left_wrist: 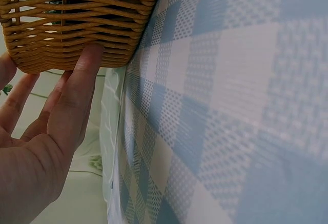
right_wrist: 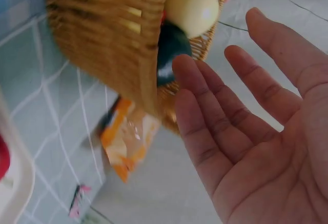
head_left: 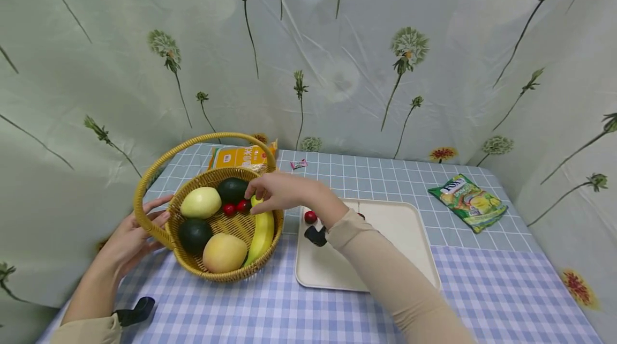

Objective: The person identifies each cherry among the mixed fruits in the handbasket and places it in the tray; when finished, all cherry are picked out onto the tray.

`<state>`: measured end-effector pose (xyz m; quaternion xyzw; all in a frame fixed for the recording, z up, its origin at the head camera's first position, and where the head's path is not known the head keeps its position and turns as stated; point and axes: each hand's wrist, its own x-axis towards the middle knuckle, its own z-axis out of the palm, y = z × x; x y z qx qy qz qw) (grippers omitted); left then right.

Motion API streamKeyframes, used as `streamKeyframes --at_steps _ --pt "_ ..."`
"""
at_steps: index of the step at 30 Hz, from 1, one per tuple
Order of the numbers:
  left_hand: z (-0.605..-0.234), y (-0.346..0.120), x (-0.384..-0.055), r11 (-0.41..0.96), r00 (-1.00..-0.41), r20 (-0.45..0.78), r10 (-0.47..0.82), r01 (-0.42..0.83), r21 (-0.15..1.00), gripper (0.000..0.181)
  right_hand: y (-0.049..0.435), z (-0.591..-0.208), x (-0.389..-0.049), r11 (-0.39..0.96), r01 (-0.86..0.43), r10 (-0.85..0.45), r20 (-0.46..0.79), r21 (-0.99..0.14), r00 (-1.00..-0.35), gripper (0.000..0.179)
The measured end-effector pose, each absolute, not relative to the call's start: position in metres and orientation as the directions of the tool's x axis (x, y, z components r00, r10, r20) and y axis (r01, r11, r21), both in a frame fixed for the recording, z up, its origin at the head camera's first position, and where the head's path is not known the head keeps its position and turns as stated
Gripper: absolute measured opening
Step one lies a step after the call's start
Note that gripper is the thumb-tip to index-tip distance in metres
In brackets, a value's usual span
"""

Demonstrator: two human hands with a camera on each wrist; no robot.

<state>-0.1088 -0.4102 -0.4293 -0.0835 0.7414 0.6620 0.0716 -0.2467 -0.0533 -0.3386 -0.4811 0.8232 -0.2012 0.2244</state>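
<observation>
A yellow wicker basket (head_left: 225, 276) with a tall handle stands on the left of the table. My left hand (head_left: 129, 242) is at its left side, with fingertips (left_wrist: 89, 55) against the woven wall. Above the basket's right rim reaches my right hand (head_left: 281, 191), its fingers relaxed and its palm bare in the right wrist view. Inside lie a pale yellow-green fruit (head_left: 200, 202), two dark green avocados (head_left: 195, 236), a peach (head_left: 225, 253), red cherries (head_left: 229, 209) and a banana (head_left: 262, 234). The right fingers partly cover the banana's upper end.
Right of the basket sits a cream tray (head_left: 400, 247) with a red cherry (head_left: 310, 217), partly under my right forearm. An orange packet (head_left: 236, 157) lies behind the basket, near a small pink candy (head_left: 299, 164). A green snack bag (head_left: 468, 202) is at the far right.
</observation>
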Motion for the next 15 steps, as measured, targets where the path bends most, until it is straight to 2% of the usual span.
streamKeyframes --at_steps 8,15 --pt "-0.431 -0.412 -0.108 0.135 -0.975 -0.219 -0.030 -0.221 0.966 0.056 -0.099 -0.342 -0.254 0.536 -0.705 -0.844 -0.308 -0.465 -0.439 0.047" --pt "-0.431 -0.412 -0.110 0.155 -0.975 -0.219 -0.032 -0.221 0.963 0.055 -0.126 -0.343 -0.254 0.619 -0.700 -0.780 -0.382 -0.357 -0.495 0.039"
